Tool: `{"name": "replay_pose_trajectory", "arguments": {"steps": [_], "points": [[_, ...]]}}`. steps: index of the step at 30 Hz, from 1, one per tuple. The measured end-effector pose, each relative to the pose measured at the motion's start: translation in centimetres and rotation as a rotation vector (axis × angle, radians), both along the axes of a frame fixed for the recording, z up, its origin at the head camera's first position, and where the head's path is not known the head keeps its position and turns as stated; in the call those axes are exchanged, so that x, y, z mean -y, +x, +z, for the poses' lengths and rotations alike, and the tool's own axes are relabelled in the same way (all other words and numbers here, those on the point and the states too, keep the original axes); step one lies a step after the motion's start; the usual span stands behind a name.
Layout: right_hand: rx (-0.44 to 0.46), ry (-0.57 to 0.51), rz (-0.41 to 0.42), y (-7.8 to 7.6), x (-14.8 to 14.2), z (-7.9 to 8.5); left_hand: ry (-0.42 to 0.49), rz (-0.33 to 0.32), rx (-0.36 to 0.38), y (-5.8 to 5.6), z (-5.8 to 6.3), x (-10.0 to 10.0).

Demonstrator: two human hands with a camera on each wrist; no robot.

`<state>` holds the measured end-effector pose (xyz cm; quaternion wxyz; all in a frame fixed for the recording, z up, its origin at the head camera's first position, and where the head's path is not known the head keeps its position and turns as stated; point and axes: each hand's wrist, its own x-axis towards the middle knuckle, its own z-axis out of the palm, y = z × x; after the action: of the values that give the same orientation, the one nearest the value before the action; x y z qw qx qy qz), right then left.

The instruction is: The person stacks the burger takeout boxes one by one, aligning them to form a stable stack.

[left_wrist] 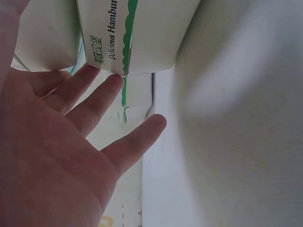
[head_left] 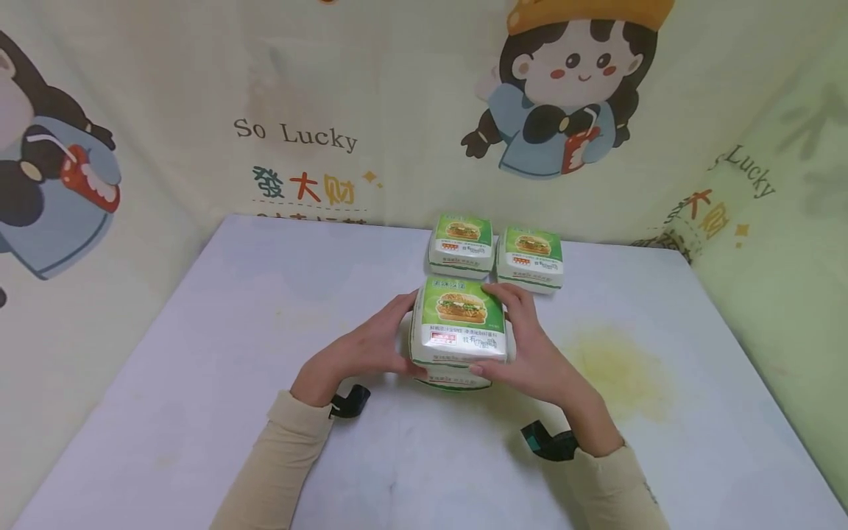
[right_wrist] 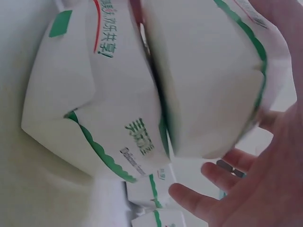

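Two white and green hamburger boxes are stacked in the middle of the table. In the head view the upper box (head_left: 461, 313) hides most of the lower box (head_left: 457, 380). My left hand (head_left: 371, 342) holds the upper box's left side, thumb near its front lower corner. On the opposite side, my right hand (head_left: 533, 357) grips the upper box, thumb in front and fingers at the back. The right wrist view shows a narrow dark gap between the tilted upper box (right_wrist: 203, 75) and the lower box (right_wrist: 61, 94). In the left wrist view, fingertips meet the lower box's (left_wrist: 151, 38) edge.
Behind the stack, two matching boxes stand side by side, a left one (head_left: 461, 250) and a right one (head_left: 530, 261). The white table (head_left: 265, 294) bears a yellowish stain at right. A printed cloth (head_left: 397, 110) hangs around its back and sides.
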<state>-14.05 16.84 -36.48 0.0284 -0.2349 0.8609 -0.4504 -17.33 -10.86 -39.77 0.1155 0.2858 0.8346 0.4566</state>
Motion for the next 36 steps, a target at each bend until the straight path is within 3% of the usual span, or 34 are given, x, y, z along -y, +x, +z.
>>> {"name": "replay_pose_trajectory", "arguments": {"steps": [6,17,21,27,36], "points": [[-0.058,-0.001,0.054,-0.1,-0.7,0.2,0.013,-0.015,0.004,-0.1,0.0,0.0],[-0.046,0.012,0.083,-0.4,-1.0,0.2,0.000,-0.022,0.016,-0.2,-0.1,-0.1],[-0.043,0.019,0.078,-0.4,-1.0,0.1,-0.044,0.003,0.027,-0.1,0.1,0.1],[-0.044,0.019,0.083,-0.4,-1.0,0.2,-0.092,0.070,0.085,0.3,1.0,1.1],[-0.061,-0.064,0.110,-0.4,-1.7,0.2,-0.006,0.028,0.106,0.9,2.4,2.0]]}}
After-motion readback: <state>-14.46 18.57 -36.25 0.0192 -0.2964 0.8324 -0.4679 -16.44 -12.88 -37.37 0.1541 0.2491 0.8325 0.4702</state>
